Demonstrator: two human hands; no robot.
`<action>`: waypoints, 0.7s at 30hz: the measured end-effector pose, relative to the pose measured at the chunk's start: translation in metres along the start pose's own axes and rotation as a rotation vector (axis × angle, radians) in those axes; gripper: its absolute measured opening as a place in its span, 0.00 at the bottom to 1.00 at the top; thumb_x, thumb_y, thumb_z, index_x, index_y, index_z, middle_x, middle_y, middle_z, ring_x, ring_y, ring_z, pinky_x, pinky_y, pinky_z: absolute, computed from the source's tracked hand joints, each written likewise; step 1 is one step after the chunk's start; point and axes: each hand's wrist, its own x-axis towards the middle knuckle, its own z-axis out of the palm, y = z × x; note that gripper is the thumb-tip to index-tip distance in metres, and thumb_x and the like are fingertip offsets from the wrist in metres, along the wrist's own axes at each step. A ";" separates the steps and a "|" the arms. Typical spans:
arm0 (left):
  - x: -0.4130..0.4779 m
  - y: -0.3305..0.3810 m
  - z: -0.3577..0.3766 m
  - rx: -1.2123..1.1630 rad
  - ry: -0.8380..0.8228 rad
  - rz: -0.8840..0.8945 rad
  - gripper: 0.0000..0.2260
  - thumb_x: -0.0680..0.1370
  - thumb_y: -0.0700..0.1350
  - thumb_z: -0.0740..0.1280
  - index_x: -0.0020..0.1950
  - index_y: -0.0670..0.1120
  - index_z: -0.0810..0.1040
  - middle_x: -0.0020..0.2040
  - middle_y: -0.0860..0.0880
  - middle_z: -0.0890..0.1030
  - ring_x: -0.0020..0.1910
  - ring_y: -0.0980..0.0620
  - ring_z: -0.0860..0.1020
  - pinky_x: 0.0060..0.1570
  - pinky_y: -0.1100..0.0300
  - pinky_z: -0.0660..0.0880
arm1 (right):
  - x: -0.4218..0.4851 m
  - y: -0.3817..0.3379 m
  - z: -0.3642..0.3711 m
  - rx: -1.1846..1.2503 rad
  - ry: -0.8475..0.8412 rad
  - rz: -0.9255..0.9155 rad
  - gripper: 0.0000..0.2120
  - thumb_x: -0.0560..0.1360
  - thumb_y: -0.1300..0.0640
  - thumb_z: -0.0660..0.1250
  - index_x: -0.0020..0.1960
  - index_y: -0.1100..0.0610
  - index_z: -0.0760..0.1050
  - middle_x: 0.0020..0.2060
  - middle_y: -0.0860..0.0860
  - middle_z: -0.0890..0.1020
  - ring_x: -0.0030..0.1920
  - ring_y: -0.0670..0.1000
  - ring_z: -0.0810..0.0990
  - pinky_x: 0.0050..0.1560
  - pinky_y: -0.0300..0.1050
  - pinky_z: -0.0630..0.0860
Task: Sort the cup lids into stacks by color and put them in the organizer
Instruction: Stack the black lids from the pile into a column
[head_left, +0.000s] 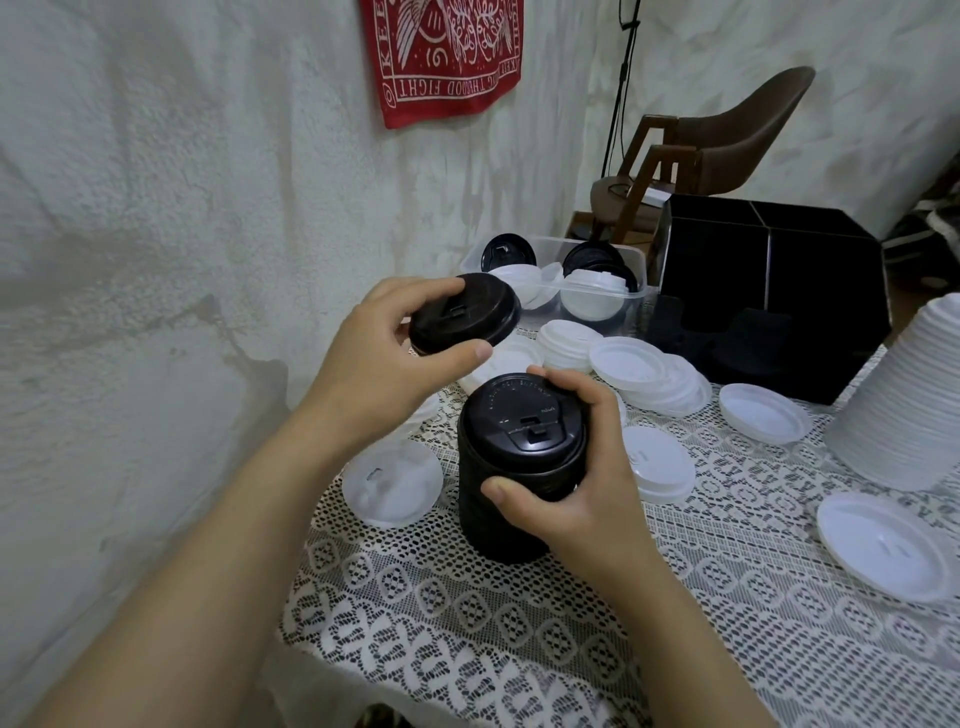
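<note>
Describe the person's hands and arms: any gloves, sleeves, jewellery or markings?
Both are bare. The left hand and right hand wear no gloves, rings or bracelets, and no watch shows at either wrist. No sleeve is in view along either forearm. Fingernails are short and unpainted.

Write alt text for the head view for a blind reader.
The left hand holds one black lid near a stack of black lids gripped by the right hand on a lace-covered table. Loose white lids lie around; a clear bin and a black organizer stand behind.
</note>
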 end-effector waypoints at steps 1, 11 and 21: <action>-0.010 0.007 -0.002 -0.031 -0.012 0.026 0.26 0.62 0.56 0.75 0.59 0.57 0.78 0.59 0.55 0.77 0.59 0.60 0.76 0.60 0.64 0.72 | 0.000 0.000 0.000 0.000 0.006 0.003 0.37 0.60 0.48 0.76 0.64 0.44 0.64 0.56 0.31 0.74 0.60 0.40 0.76 0.58 0.30 0.70; -0.061 0.026 0.020 0.186 -0.103 0.062 0.29 0.60 0.66 0.67 0.61 0.64 0.74 0.61 0.65 0.73 0.65 0.67 0.67 0.63 0.76 0.61 | -0.001 0.006 0.000 0.026 0.017 0.020 0.45 0.61 0.51 0.77 0.71 0.41 0.57 0.60 0.37 0.76 0.62 0.45 0.77 0.60 0.38 0.73; -0.063 0.017 0.033 0.242 -0.098 0.061 0.29 0.60 0.67 0.65 0.61 0.65 0.72 0.60 0.64 0.70 0.63 0.67 0.64 0.59 0.81 0.55 | -0.002 0.007 0.000 0.063 0.003 0.001 0.44 0.62 0.54 0.76 0.71 0.41 0.57 0.60 0.33 0.74 0.62 0.43 0.77 0.58 0.34 0.73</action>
